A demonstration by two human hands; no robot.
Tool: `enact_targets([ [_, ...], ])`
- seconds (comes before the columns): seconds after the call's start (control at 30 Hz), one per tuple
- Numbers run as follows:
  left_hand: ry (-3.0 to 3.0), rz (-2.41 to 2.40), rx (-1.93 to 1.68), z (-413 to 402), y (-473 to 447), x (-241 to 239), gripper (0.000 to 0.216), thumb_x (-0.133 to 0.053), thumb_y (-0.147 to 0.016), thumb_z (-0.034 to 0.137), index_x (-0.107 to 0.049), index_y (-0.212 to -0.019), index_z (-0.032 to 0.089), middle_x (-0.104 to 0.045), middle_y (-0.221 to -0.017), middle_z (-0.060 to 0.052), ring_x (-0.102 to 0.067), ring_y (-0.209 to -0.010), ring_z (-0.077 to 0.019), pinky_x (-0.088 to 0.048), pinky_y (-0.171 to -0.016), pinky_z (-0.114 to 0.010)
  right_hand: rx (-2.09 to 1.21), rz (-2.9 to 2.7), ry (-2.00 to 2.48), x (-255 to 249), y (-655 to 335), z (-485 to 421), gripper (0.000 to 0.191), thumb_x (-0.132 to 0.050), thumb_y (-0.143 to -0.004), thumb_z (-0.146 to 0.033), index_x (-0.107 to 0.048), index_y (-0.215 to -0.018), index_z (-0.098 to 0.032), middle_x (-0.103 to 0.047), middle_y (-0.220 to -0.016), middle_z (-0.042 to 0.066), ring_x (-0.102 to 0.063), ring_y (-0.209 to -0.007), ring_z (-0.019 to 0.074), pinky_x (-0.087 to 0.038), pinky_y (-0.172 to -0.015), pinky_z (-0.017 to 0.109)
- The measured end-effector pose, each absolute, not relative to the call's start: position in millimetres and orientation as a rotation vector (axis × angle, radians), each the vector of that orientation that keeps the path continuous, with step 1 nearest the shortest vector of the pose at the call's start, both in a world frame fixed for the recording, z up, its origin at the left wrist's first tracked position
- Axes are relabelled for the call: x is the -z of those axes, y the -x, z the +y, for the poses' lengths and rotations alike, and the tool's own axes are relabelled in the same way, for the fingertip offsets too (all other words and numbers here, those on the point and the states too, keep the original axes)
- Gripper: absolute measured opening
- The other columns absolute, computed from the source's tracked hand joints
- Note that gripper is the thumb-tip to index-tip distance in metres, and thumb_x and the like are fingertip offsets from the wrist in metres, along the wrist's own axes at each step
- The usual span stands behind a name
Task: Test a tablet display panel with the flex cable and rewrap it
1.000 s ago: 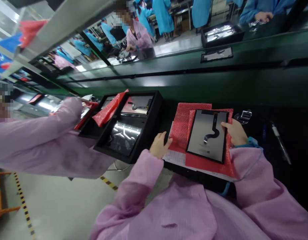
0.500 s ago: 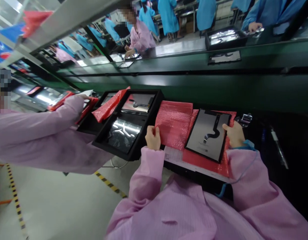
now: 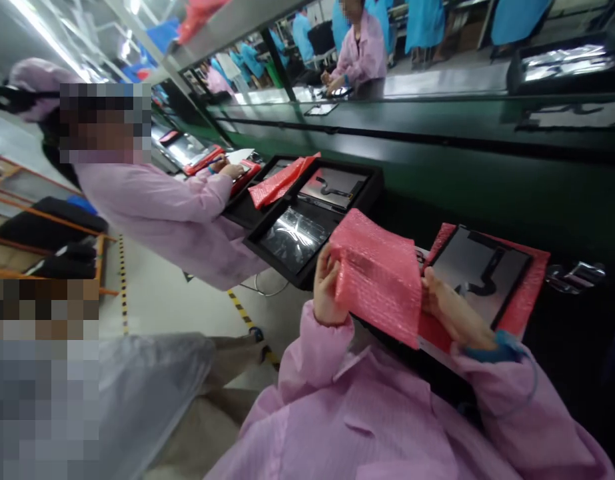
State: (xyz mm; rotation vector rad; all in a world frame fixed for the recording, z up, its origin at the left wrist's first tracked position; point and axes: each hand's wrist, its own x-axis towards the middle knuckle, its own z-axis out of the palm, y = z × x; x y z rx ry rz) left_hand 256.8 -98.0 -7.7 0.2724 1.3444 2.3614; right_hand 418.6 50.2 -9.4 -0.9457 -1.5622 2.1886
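Observation:
A red bubble-wrap bag [image 3: 380, 273] is raised between my two hands. At its left edge, my left hand [image 3: 330, 287] is closed on it. My right hand [image 3: 450, 303] grips the bag's right edge, its fingers partly hidden behind the wrap. Beside and partly behind the right hand, a flat display panel [image 3: 467, 263] with a grey back and a dark ribbon cable lies on another red bubble-wrap sheet [image 3: 537, 280]. A blue wrist strap [image 3: 507, 347] with a cord circles my right wrist.
To the left stands a black tray [image 3: 300, 273] holding panels, with a folded red bag [image 3: 282, 183] across its far-left side. A co-worker in pink [image 3: 162, 200] works beyond it. Shiny metal pieces [image 3: 577, 277] lie at right. Behind runs a green conveyor belt [image 3: 437, 173].
My left hand has lifted the red bag off the bench. My right hand has left the display panel's edge and moved left onto the bag. The view has swung left.

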Motion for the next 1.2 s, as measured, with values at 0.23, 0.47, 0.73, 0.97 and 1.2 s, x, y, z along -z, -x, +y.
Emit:
enact_targets([
  [0.23,-0.683,1.965,-1.928,-120,-255,22,0.025,-0.069,-0.081,0.027,-0.068,-0.106,0.022,-0.07,-0.105,-0.006,-0.067,-0.089,-0.0172,-0.053,-0.078,-0.028,-2.24,-1.237,1.115,24,-406,41,0.033,-0.077,-0.066,-0.032,-0.069,-0.097,-0.023,-0.076,-0.095,0.004,-0.072,-0.088,0.026,-0.062,-0.078,0.037],
  [0.47,-1.515,2.769,-0.814,-115,-103,-10,0.032,-0.04,-0.097,0.02,-0.068,-0.113,0.019,-0.071,-0.119,-0.011,-0.065,-0.113,-0.0225,-0.049,-0.103,-0.039,-2.084,-1.447,1.181,42,-410,49,0.021,-0.071,-0.072,-0.034,-0.07,-0.091,-0.023,-0.076,-0.096,0.004,-0.071,-0.085,0.0243,-0.059,-0.08,0.035],
  [0.73,-1.605,2.712,-0.455,-81,-36,11,0.021,-0.05,-0.093,0.026,-0.07,-0.09,0.02,-0.072,-0.104,-0.009,-0.065,-0.103,-0.0236,-0.044,-0.105,-0.042,-2.059,-1.508,1.189,54,-410,52,0.023,-0.069,-0.072,-0.039,-0.068,-0.089,-0.024,-0.076,-0.096,0.004,-0.07,-0.082,0.0257,-0.057,-0.082,0.038],
  [0.97,-1.512,2.967,-0.598,-86,-41,-14,0.028,-0.05,-0.096,0.038,-0.058,-0.075,0.02,-0.06,-0.099,-0.011,-0.05,-0.112,-0.0296,-0.035,-0.108,-0.05,-2.082,-1.524,1.174,51,-413,51,0.025,-0.073,-0.071,-0.042,-0.068,-0.088,-0.025,-0.076,-0.094,0.003,-0.07,-0.082,0.0272,-0.057,-0.082,0.04],
  [1.2,-0.613,3.186,-1.275,-114,-51,-49,0.027,-0.072,-0.064,0.018,-0.05,-0.079,0.021,-0.049,-0.108,-0.009,-0.044,-0.122,-0.0318,-0.035,-0.112,-0.051,-2.107,-1.484,1.126,51,-413,50,0.024,-0.076,-0.072,-0.041,-0.071,-0.09,-0.025,-0.076,-0.091,0.003,-0.071,-0.084,0.0285,-0.058,-0.081,0.041],
])
